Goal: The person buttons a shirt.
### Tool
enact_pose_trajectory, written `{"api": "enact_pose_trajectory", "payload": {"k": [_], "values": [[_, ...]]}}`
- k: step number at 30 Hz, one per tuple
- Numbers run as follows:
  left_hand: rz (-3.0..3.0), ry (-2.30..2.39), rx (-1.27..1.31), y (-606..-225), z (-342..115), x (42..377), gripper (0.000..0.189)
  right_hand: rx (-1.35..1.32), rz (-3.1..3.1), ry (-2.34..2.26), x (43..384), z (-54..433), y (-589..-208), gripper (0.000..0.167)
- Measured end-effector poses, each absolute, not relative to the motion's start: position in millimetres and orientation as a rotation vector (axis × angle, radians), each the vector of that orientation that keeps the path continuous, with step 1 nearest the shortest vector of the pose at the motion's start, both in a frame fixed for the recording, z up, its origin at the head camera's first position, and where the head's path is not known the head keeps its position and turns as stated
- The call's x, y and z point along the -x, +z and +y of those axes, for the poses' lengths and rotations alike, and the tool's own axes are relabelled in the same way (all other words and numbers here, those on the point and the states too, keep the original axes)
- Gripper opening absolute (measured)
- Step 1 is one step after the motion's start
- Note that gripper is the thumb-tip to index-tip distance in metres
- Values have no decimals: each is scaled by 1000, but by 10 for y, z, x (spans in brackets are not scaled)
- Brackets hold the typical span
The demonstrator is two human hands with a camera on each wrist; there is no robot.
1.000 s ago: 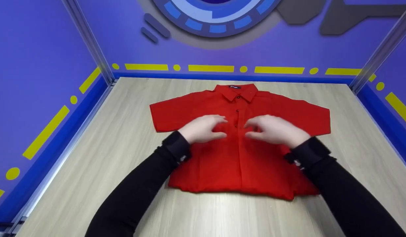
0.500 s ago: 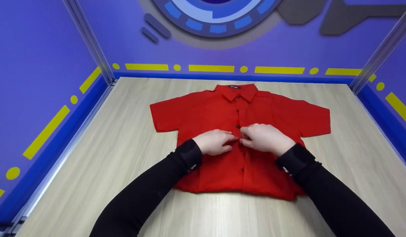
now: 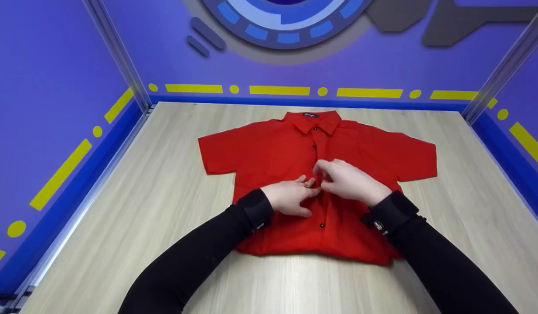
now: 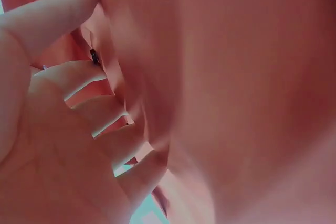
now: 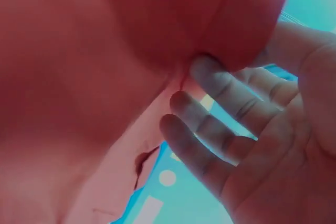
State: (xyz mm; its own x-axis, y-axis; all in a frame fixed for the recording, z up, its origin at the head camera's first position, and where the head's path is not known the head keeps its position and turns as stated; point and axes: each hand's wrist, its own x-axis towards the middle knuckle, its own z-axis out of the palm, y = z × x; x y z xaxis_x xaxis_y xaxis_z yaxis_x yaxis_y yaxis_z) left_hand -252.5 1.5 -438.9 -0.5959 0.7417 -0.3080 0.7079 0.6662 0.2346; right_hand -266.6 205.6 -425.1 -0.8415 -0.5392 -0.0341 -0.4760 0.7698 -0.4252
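Observation:
A red short-sleeved shirt (image 3: 269, 152) lies front up, its collar (image 3: 328, 125) at the far side and dark buttons down the middle. My right hand (image 3: 349, 181) pinches the front edge near mid-chest; in the right wrist view the fabric bulges between the thumb and the index finger (image 5: 210, 74), while other fingers are loosely bent. Left of the opening, my left hand (image 3: 291, 196) touches the shirt with its fingers spread. Beside those fingertips a dark button (image 4: 94, 56) shows in the left wrist view. Lower down, another button (image 3: 322, 225) is visible. The hands cover part of the button strip.
The shirt rests on a light wood-grain table (image 3: 155, 192). Blue-purple panels (image 3: 234, 65) with yellow markings stand at the back and both sides, joined by metal posts (image 3: 120, 54). Below, the shirt's lower edge (image 3: 312, 254) looks bunched or folded under.
Both hands have come down from above the shirt onto its middle. The right one has taken hold of the front edge; the left has spread its fingers. A lower button has come into view.

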Motion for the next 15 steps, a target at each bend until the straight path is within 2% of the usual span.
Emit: {"api": "enact_pose_trajectory", "payload": {"k": [4,10,15], "values": [[2555,80,-1202,-4304,-4,2403,65,898,2706,-652,2692,2063,-4310,18],[2556,179,-1356,-4202,-56,2178,39,968,2724,-587,2731,2113,-4330,28],[2487,197,-1476,-4231,-70,2028,27,935,2709,-459,2789,2123,-4357,37]]}}
